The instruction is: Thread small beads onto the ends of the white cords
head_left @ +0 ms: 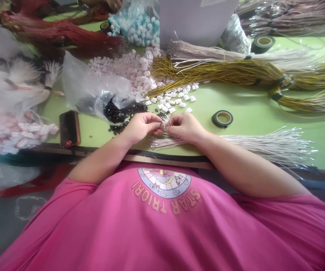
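My left hand [140, 127] and my right hand [187, 128] meet close to the table's front edge, fingertips almost touching. The left thumb and fingers are pinched together; a tiny dark piece seems to show at their tips, too small to name. Between the fingers of my right hand are thin white wires, their ends fanning upward toward the left hand. Under the right wrist lies a bundle of white wires [269, 145] stretching to the right. Small black parts [123, 113] are heaped just behind the left hand, and white plastic connectors [176, 99] are scattered behind both.
A phone [69, 128] lies left, near bags of white connectors [24, 133]. Black tape [222, 118] sits right of my hands. Yellow wire bundles [236, 71] run across the back right. Another person's hand [114, 4] shows at the top, near red wires [58, 28].
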`<move>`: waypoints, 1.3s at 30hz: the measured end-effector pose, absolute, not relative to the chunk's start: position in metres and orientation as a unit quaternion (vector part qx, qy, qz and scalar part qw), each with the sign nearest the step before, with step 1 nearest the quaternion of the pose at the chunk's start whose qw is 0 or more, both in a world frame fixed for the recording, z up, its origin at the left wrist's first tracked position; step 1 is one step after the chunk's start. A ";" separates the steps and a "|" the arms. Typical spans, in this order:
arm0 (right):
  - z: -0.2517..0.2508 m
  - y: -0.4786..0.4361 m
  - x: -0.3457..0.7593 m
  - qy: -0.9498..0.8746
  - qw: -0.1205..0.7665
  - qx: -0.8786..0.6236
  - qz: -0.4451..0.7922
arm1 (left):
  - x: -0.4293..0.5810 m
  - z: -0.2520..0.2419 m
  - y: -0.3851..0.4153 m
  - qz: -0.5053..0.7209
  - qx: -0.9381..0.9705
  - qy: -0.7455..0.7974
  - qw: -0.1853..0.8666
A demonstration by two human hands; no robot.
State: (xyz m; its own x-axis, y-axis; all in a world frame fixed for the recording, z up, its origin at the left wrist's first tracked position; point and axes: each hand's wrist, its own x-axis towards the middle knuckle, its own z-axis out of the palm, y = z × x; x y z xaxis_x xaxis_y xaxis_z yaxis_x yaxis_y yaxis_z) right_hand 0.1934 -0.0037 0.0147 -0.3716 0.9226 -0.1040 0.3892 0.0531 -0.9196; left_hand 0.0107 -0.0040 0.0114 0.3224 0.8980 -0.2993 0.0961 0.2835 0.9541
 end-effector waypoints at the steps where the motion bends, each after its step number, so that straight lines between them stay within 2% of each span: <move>1: 0.014 -0.004 0.193 -0.676 0.273 -0.492 0.475 | 0.012 0.010 -0.004 0.322 0.505 0.489 0.634; 25: 0.009 -0.007 0.190 -0.725 0.256 -0.539 0.344 | 0.014 0.010 -0.007 0.296 0.627 0.532 0.486; 39: 0.012 -0.006 0.191 -0.710 0.247 -0.509 0.420 | 0.017 0.010 -0.008 0.304 0.622 0.516 0.504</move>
